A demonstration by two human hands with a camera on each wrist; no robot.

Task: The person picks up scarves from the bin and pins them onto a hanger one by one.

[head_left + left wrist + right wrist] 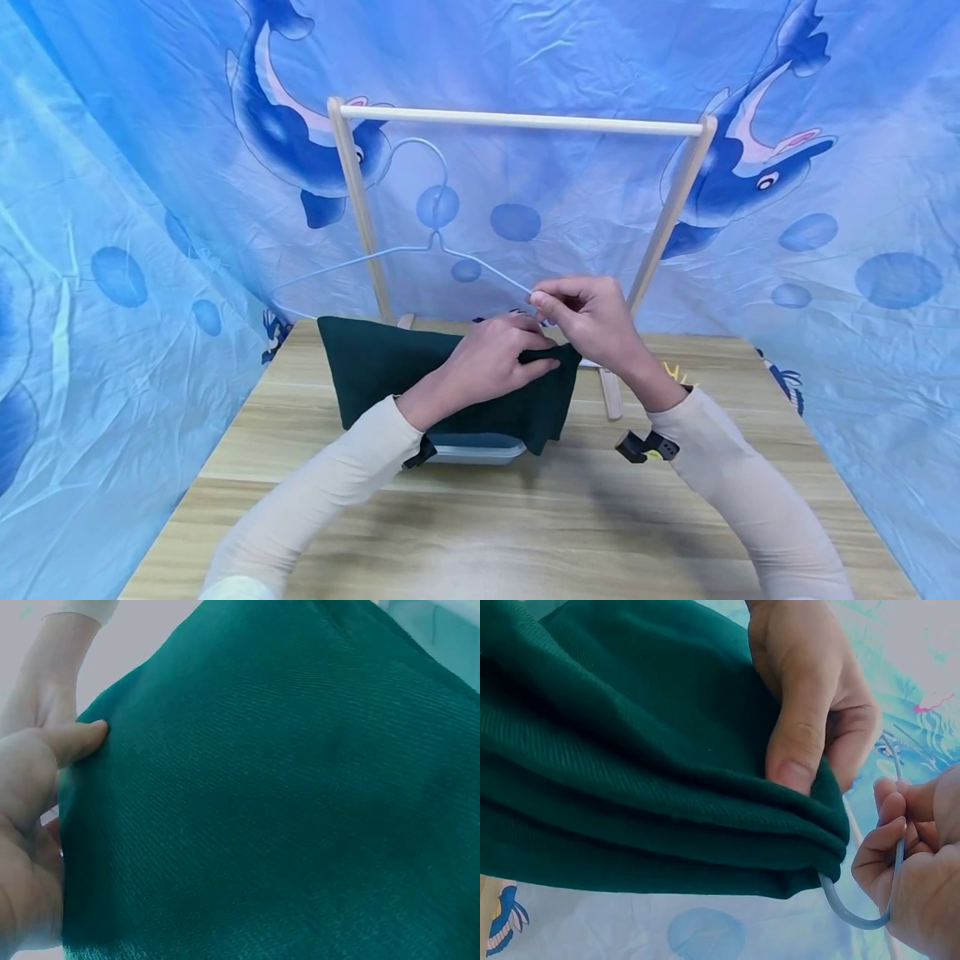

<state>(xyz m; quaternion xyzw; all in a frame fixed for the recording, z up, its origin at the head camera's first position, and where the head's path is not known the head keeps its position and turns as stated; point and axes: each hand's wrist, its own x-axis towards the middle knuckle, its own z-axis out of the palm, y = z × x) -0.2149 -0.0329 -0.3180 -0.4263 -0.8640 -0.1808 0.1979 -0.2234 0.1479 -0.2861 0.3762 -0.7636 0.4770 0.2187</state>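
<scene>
A dark green cloth [405, 367] hangs folded over the lower bar of a light blue wire hanger [480, 262]. My left hand [491, 358] pinches the cloth near its right end, thumb in front and fingers behind, as the left wrist view also shows with the green cloth [262, 780]. With my right hand [592, 321] I grip the hanger's right arm close to its corner. In the right wrist view the hanger's bent end [855, 921] comes out of the bunched cloth [652, 802] and runs into the right hand [922, 855]. The hanger's hook points up.
Behind the hanger stands a wooden rack with a white top rail [525, 122]. A pale tray [472, 454] sits on the wooden table [300, 442] beneath the cloth. Something yellow [675, 372] lies by the right wrist. Blue dolphin-print curtains [105, 208] surround the table.
</scene>
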